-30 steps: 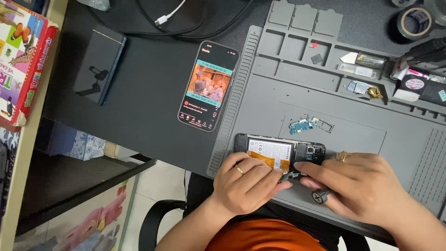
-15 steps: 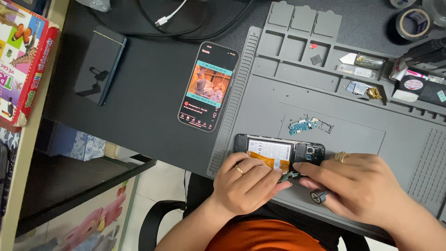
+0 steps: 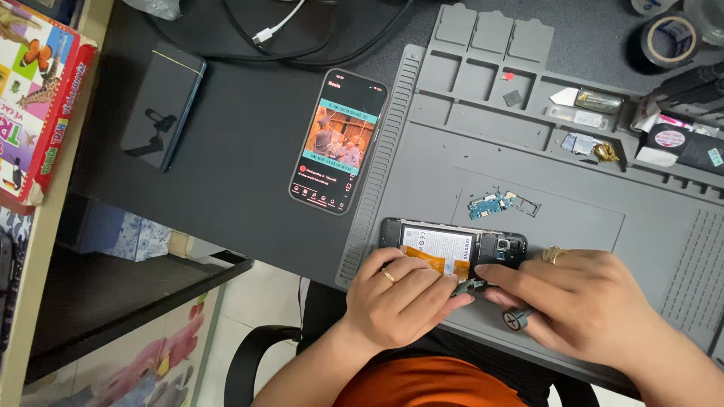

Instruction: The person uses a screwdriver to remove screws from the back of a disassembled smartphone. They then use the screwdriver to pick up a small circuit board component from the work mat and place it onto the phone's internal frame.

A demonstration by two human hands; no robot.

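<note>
**A:** Right, what am I looking at, going left to right, measured from the opened phone?

**B:** I take the opened phone [image 3: 452, 250] as my landmark; it lies face down, back cover off, on the near part of the grey repair mat [image 3: 656, 226]. Far left of it, a dark closed phone [image 3: 162, 105] lies on the black desk [image 3: 241, 158]. Nearer, up and left of it, a lit phone [image 3: 338, 142] shows a picture on its screen. My left hand [image 3: 396, 298] rests at its near left edge, fingers curled together over the lower casing, a ring on one.

**A:** And the part being handled?

**B:** A small greenish board piece [image 3: 471, 286] sits at the phone's near edge, right between my hands. The left fingertips touch it from the left; the right hand [image 3: 596, 313] comes from the right, index finger stretched out and touching it, the other fingers bunched. I cannot tell whether it is truly pinched or only pressed.

**A:** How would you handle it well?

**B:** I judge it wants light, level pressure, the left hand steadying the casing, no twisting. Beyond the phone, a loose blue circuit board [image 3: 486, 203] lies on the mat; a round dark knob [image 3: 515, 319] peeks from under my right hand.
</note>
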